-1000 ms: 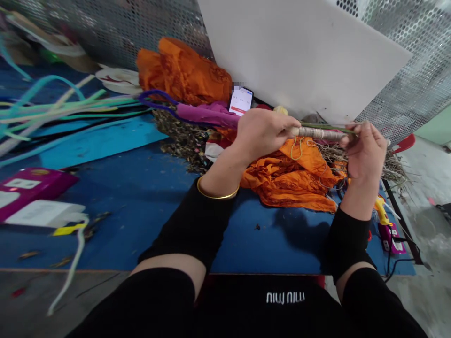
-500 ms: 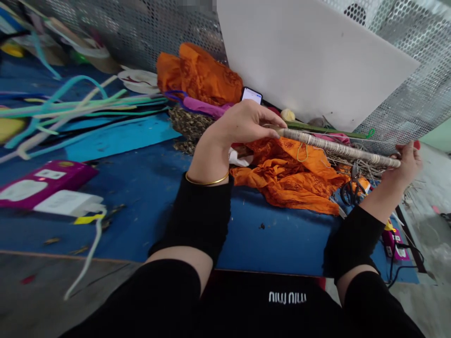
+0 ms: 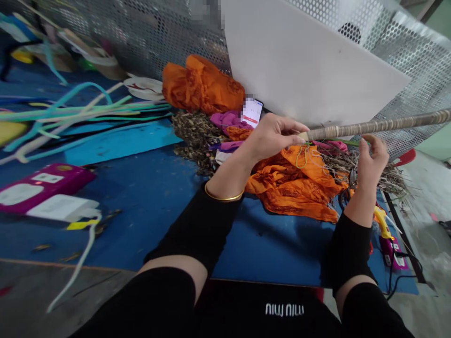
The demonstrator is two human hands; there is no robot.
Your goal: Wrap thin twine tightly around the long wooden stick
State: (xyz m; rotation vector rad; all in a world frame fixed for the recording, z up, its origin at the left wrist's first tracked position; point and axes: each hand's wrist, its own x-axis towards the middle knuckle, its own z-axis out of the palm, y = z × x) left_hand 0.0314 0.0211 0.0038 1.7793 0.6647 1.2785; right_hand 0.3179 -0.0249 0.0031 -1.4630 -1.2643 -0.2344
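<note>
My left hand (image 3: 269,136) pinches the pale end of a long stick (image 3: 380,126) wound with brown and cream cord. The stick slants up to the right and runs out of view. Below it, my right hand (image 3: 374,159) is closed with fingers curled; whatever its fingertips hold is too fine to make out. A thin green thread (image 3: 306,149) hangs by the stick's held end. Beneath the hands lies a crumpled orange cloth (image 3: 296,183), with a heap of dry twigs (image 3: 391,180) to its right. Scissors (image 3: 347,192) are partly hidden behind my right wrist.
A phone (image 3: 252,112) leans near a rolled orange cloth (image 3: 202,84) and dried plant matter (image 3: 192,134). Foam strips (image 3: 88,108) and a magenta power strip (image 3: 45,188) occupy the left. A yellow glue gun (image 3: 382,223) sits at the right edge. A white board (image 3: 310,61) stands behind.
The stick has swung up and shifted right, its far end now out of view. My right hand has left that far end and come inward and down; my left hand has moved right.
</note>
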